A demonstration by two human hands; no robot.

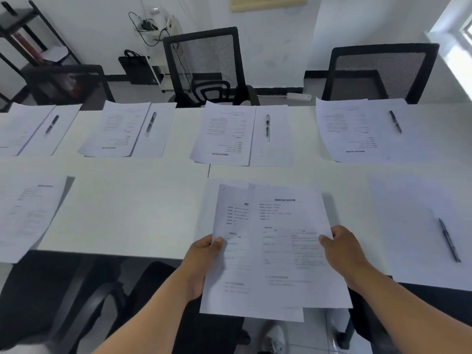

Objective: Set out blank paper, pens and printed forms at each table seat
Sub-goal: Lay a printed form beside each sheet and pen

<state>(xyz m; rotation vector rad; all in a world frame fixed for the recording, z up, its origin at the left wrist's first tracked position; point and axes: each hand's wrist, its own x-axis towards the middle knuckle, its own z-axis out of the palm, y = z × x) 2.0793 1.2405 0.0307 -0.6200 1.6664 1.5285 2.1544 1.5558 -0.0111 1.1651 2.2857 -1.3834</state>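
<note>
I hold printed forms above the near edge of the white table (132, 213). My left hand (204, 261) pinches the lower form (229, 277) at its left edge. My right hand (344, 251) pinches the upper form (288, 251) at its right edge, pulled a little to the right of the lower one. A blank sheet (212, 190) peeks out beneath them on the table. At the near right seat a black pen (449, 240) lies on blank paper (413, 226). A printed form (28, 213) lies at the near left seat.
Along the far side lie several sets of form, blank sheet and pen, such as the pen (267, 125) on paper (229, 134). Black mesh chairs (207, 60) stand behind the table; another chair (158, 290) sits under the near edge. A shelf (30, 34) stands far left.
</note>
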